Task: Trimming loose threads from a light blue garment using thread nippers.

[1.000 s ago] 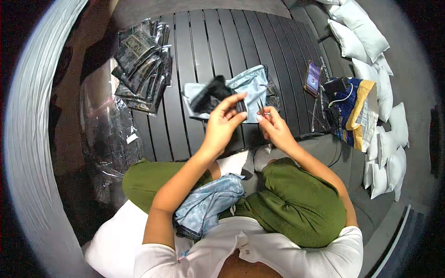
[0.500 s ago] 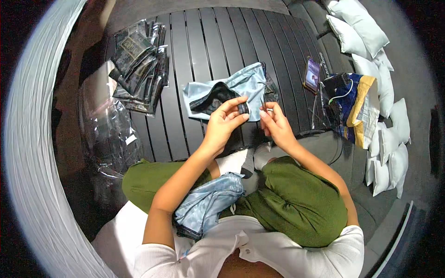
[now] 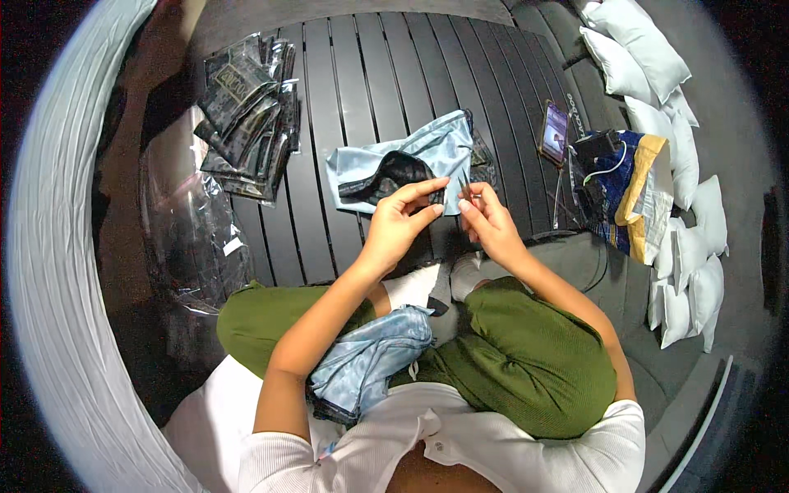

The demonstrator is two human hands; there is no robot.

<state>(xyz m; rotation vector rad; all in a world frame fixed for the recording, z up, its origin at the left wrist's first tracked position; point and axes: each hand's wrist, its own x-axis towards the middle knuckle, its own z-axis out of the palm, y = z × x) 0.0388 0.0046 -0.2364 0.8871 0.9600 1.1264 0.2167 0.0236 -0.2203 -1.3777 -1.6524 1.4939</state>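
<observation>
Biggest in my view is the black slatted tabletop [image 3: 348,74], running to the far side. A row of white pillows [image 3: 648,74] lines the right. On the left, near side I see a crumpled clear plastic sheet [image 3: 197,246], and farther off, on the tabletop's left, a heap of dark glossy packets [image 3: 246,115]. Near the middle of the tabletop lies a light blue cloth [image 3: 444,140], with a black piece of fabric [image 3: 394,168] curving over it; I can't tell whether they're joined. A blue cloth [image 3: 374,353] sits bunched on the lap, and a blue-and-yellow bag [image 3: 629,201] stands right. My hands are apart, side by side over the cloth's near edge: the left hand [image 3: 403,222] pinches the black fabric's right end, while the right hand [image 3: 496,230] grips a small pointed tool. A lit phone [image 3: 555,131] rests farther right. Smallest is that pointed tool [image 3: 465,186], its tip facing far.
</observation>
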